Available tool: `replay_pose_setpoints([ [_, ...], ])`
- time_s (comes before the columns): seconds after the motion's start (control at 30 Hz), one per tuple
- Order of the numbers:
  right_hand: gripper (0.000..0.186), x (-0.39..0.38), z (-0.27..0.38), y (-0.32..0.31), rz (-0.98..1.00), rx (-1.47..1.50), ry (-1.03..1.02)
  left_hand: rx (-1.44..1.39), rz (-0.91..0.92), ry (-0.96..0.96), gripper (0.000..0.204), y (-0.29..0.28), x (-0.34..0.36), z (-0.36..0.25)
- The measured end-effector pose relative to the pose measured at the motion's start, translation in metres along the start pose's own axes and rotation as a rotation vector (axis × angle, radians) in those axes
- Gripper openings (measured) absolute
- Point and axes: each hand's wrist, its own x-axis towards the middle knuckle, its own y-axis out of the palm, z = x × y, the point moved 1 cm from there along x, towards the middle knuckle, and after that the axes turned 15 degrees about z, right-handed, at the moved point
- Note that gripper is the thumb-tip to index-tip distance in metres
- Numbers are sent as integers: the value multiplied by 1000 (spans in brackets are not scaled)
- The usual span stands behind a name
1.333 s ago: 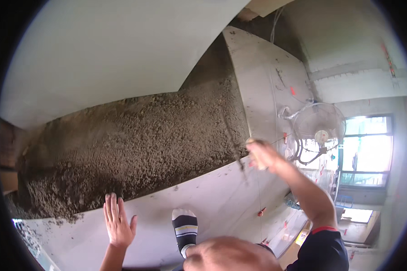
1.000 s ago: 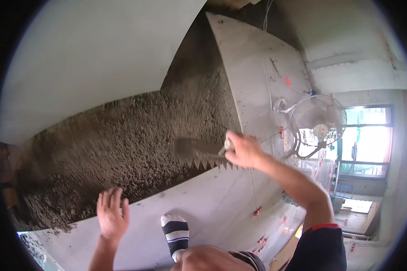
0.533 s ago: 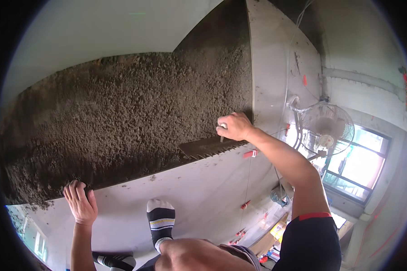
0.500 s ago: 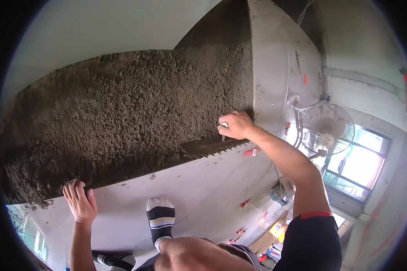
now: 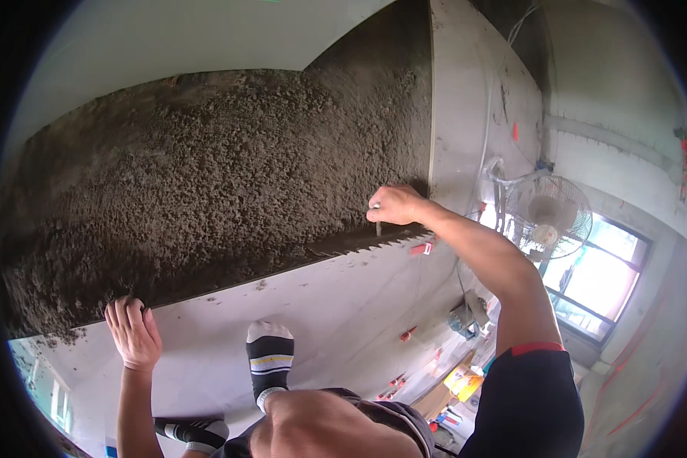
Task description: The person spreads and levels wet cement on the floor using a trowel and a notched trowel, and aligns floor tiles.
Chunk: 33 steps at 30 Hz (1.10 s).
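Note:
My right hand (image 5: 397, 204) is closed around the handle of a notched trowel (image 5: 353, 243). The trowel's toothed edge runs along the border between the dark, crumbly mortar (image 5: 206, 168) and the large pale tiles (image 5: 214, 328) on my side. Over the tile edge at the left rests my left hand (image 5: 136, 336), its fingers bent at the mortar border and its thumb apart. It holds no tool. Crumbs of mortar lie on the tile beside it.
My socked foot (image 5: 270, 355) stands on the pale tile between my hands. Red tile clips (image 5: 420, 249) sit along joints at the right. Beyond my right arm are a fan (image 5: 548, 217), a window (image 5: 599, 278) and a yellow-and-white bucket (image 5: 463, 382).
The trowel blade has tilted, so less of its flat face shows along the tile edge. My right hand stays on the handle. The left hand keeps its place, and the view has shifted slightly.

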Motion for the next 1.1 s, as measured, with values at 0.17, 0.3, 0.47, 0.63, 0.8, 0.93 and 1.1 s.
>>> replay_pose_setpoints([
  [0.17, 41, 0, 43, -5, 24, 81, -157, -52, -41, -10, 14, 1, -2, 1],
  [0.3, 42, 21, 107, -10, 74, 93, -302, -77, -51, -21, 14, 3, -8, 5],
  [0.47, 35, 13, 134, -36, -23, 340, -484, -63, -75, 0, 14, -1, -4, 2],
  [0.63, 33, 0, 59, -46, -209, 90, -184, -82, -86, 5, 13, 1, -6, 3],
  [0.8, 36, -10, 3, -9, -191, 40, -23, -64, -76, 7, 12, 0, -3, 1],
  [0.93, 39, -10, -6, -2, -169, 43, 8, -42, -55, 4, 12, -1, -2, 3],
  [1.1, 40, -6, -2, -4, 22, 42, 40, -45, -56, 4, 12, 0, 0, 0],
])
